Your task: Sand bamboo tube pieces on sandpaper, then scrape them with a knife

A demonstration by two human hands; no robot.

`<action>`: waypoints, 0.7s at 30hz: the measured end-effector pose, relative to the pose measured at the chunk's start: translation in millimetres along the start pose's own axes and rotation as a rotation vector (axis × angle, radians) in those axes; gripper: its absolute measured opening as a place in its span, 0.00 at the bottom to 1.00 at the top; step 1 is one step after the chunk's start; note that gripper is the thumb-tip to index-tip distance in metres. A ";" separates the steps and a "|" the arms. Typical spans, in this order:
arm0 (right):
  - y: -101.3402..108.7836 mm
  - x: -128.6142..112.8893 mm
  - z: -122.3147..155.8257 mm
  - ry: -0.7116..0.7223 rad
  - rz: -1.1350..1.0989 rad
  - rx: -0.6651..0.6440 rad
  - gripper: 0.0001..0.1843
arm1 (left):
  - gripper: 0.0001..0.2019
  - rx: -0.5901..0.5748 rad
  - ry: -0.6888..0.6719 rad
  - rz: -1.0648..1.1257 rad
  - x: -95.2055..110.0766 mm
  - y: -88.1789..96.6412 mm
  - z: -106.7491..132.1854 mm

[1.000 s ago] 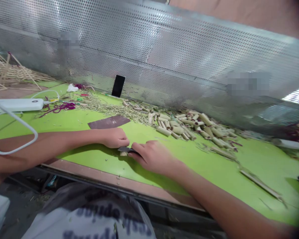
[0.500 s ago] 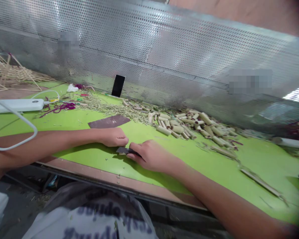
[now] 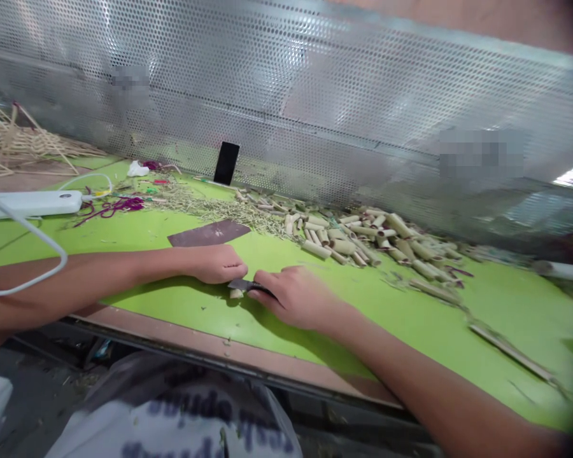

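Observation:
My left hand (image 3: 218, 263) rests closed on the green table (image 3: 181, 305), its fingertips pinching a short bamboo piece (image 3: 236, 294) that stands under a dark blade (image 3: 242, 285). My right hand (image 3: 293, 294) is closed round the handle of that blade, knuckles up, and the blade lies across the top of the piece. Both forearms reach in from the near edge. Most of the bamboo piece is hidden by my fingers.
A heap of cut bamboo tubes (image 3: 363, 238) and fine shavings (image 3: 205, 207) lies behind my hands. A brown sheet (image 3: 207, 233), a propped black phone (image 3: 226, 163), a white power strip (image 3: 28, 202) with cable, purple thread (image 3: 119, 205) and long splints (image 3: 510, 350) are around. Perforated metal panel (image 3: 315, 108) behind.
The blade went up slightly half a second ago, hiding the bamboo piece, and now sits down on it again. My hands stay in the same spot.

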State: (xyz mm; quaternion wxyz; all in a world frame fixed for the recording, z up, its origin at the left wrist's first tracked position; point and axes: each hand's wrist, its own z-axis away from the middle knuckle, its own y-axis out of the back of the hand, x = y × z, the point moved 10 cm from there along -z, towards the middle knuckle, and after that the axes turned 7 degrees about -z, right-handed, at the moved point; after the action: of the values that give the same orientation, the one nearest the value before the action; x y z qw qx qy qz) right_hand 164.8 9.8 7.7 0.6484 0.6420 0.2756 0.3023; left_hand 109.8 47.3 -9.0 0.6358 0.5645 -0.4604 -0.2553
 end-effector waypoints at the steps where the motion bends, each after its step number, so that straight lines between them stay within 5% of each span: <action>1: -0.5 -0.4 -0.6 0.005 -0.007 0.006 0.18 | 0.19 0.001 0.001 -0.002 -0.3 0.0 0.0; 14: -1.6 6.1 7.9 0.055 -0.235 -0.192 0.17 | 0.17 0.003 -0.014 0.004 -0.9 1.0 -0.4; 21: -1.6 -1.6 0.2 0.052 -0.194 -0.092 0.18 | 0.17 0.015 -0.029 0.002 1.8 1.3 -0.2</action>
State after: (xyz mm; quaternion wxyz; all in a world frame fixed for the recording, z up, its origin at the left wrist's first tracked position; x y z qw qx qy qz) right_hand 164.0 8.5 6.1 0.6960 0.5738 0.3392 0.2671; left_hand 110.6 46.3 -7.2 0.6250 0.5650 -0.4719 -0.2596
